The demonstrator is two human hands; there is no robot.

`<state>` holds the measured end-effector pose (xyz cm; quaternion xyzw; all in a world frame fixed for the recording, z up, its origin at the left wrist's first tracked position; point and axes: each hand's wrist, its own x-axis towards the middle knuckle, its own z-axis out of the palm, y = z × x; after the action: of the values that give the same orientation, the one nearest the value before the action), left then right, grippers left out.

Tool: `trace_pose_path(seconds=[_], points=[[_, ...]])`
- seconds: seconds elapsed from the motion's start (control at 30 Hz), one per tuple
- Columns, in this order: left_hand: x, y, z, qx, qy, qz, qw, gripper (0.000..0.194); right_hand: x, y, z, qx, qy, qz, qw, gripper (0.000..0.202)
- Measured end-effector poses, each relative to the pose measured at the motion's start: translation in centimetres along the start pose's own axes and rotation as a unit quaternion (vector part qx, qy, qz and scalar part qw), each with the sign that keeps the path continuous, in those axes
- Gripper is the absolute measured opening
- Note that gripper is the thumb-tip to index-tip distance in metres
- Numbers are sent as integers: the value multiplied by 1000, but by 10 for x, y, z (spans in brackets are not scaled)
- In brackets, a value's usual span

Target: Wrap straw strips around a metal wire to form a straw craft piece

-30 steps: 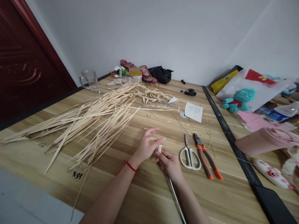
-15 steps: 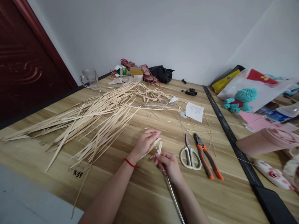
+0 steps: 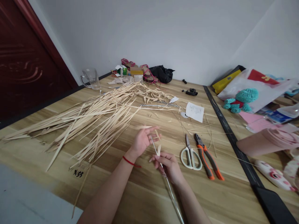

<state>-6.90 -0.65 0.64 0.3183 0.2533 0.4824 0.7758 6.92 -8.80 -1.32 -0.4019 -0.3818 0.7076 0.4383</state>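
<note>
Mid-wrap, by the look: right hand (image 3: 168, 165) pinching a thin metal wire (image 3: 171, 194) w/ short pale straw strip (image 3: 158, 150) upright at fingertips, just above desk (image 3: 144, 199); left hand (image 3: 143, 140) beside it, fingers spread wide, small straw bit at tips, blurred. Next prob. needs re-pinching strip & winding tight round wire. Containers: glass jug (image 3: 90, 78) at far edge, apparently empty; plastic bag (image 3: 257, 88) right, contents unclear.
</note>
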Motion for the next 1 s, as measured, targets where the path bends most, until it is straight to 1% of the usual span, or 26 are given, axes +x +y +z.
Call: trace_pose_path(seconds=[0.07, 0.1, 0.13, 0.17, 0.2, 0.23, 0.3, 0.33, 0.37, 0.4, 0.43, 0.5, 0.57, 0.63, 0.7, 0.73, 0.8, 0.87, 0.9, 0.93, 1.0], points=[[3, -1, -4, 57, 33, -4, 998, 63, -1, -2, 1, 14, -5, 6, 1000, 21], [4, -3, -6, 107, 61, -9, 992, 69, -2, -4, 1, 23, -5, 9, 1000, 21], [4, -4, -7, 173, 93, -9, 980, 73, -2, -5, 1, 34, -4, 12, 999, 21], [4, -6, -9, 251, 122, 2, 960, 75, -3, -7, 1, 44, -2, 16, 999, 21], [3, -7, -10, 336, 147, 27, 930, 73, -3, -8, 0, 53, 2, 19, 998, 20], [1, -7, -11, 421, 157, 64, 891, 68, -4, -10, -1, 60, 8, 20, 998, 21], [-3, -5, -12, 557, 144, 138, 806, 58, -4, -14, -4, 71, 17, 18, 997, 21], [-5, -4, -12, 600, 129, 162, 773, 56, -5, -16, -6, 76, 21, 13, 997, 23], [-7, -2, -12, 628, 114, 176, 749, 55, -5, -18, -9, 81, 25, 6, 996, 24], [-8, 0, -12, 645, 104, 184, 735, 54, -5, -20, -11, 86, 30, 0, 996, 25], [-9, 1, -12, 652, 95, 190, 728, 54, -6, -22, -13, 90, 39, -8, 995, 27], [-8, 3, -10, 650, 79, 208, 726, 53, -6, -24, -18, 91, 62, -26, 994, 30], [-7, 3, -7, 629, 65, 240, 736, 52, -7, -26, -21, 85, 86, -45, 992, 33], [-6, 3, -4, 598, 63, 272, 751, 50, -7, -27, -22, 82, 96, -58, 990, 38], [-6, 5, -2, 559, 77, 287, 774, 49, -7, -28, -20, 85, 97, -64, 990, 42], [-6, 6, -1, 536, 84, 284, 790, 50, -7, -28, -19, 86, 95, -65, 990, 43], [-8, 9, -1, 481, 83, 255, 835, 48, -7, -29, -17, 84, 95, -67, 990, 45], [-10, 13, -1, 424, 60, 201, 881, 42, -8, -30, -14, 78, 97, -70, 990, 45], [-11, 15, -1, 403, 41, 174, 897, 38, -8, -30, -13, 77, 99, -71, 990, 46], [-12, 17, -1, 389, 20, 155, 908, 34, -8, -30, -13, 77, 99, -72, 989, 46], [-15, 20, 0, 373, -22, 147, 916, 29, -7, -29, -13, 83, 100, -74, 989, 48]])
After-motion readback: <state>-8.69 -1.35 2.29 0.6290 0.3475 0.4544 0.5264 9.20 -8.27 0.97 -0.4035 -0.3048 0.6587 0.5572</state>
